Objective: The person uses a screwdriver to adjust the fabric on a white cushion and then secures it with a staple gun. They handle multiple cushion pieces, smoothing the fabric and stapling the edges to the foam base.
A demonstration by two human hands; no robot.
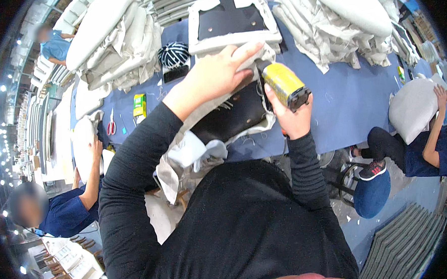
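My right grip (294, 116) is wrapped tight around a chunky yellow and black hand tool (284, 83). The tool's black nose points up by the cloth edge, near my left fingers, and I cannot tell if it touches. My left grip (217, 74) lies on the cloth with its thumb and pointing finger spread apart.

The cloth is part of a seat piece with a shiny black middle and loose pale cloth edges (232, 116). It sits right in front of me, at the near side of the big blue surface (333, 108).

Just past it is another seat piece with a black middle and a pale, puffy rim (274, 38). A round black and white striped thing (174, 55) is to the left of that. Further left are a small green and yellow box (139, 108) and scissors with red handles (111, 127). Big piles of pale cushions stand on both sides, one on the left (120, 59) and one on the right (334, 27).
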